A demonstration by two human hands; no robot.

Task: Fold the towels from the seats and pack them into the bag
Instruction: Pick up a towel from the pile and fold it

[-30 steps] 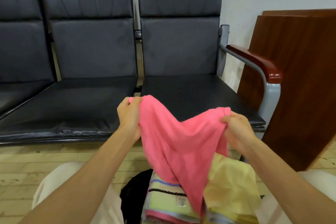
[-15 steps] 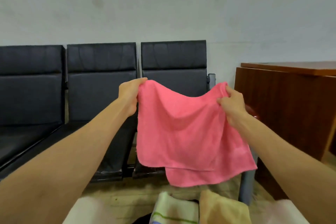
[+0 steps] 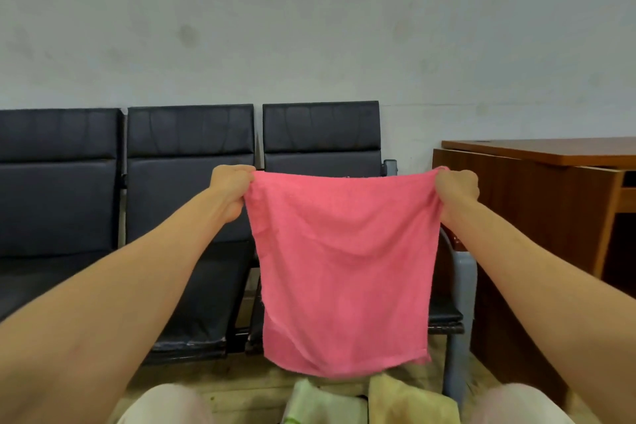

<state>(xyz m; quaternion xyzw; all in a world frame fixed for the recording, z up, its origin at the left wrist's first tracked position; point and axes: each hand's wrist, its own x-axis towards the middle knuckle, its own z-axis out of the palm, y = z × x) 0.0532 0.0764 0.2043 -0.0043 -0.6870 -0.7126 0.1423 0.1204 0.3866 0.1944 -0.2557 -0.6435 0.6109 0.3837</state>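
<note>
Head view has your left hand (image 3: 231, 186) curled tight on the top left corner of the pink towel (image 3: 344, 268), fingers folded over the cloth, and your right hand (image 3: 457, 186) gripping the top right corner the same way — the two fists are held well apart at the same height, arms stretched out in front of you. Between them the towel's upper edge runs nearly straight with a slight sag, and the cloth hangs flat and open below, its lower hem uneven and a little lower toward the right. Behind the towel stands the row of black seats (image 3: 189, 182), three backrests side by side against the grey wall (image 3: 309, 27); the towel hides most of the rightmost seat, and its grey metal armrest frame (image 3: 463, 303) shows just past the towel's right edge. Further right is a brown wooden desk (image 3: 533, 189). Under the hanging hem, at the bottom edge, you can see the tops of two more towels — a pale green towel (image 3: 320, 403) and a yellow towel (image 3: 409, 399) — lying side by side between your knees (image 3: 165, 406)
</note>
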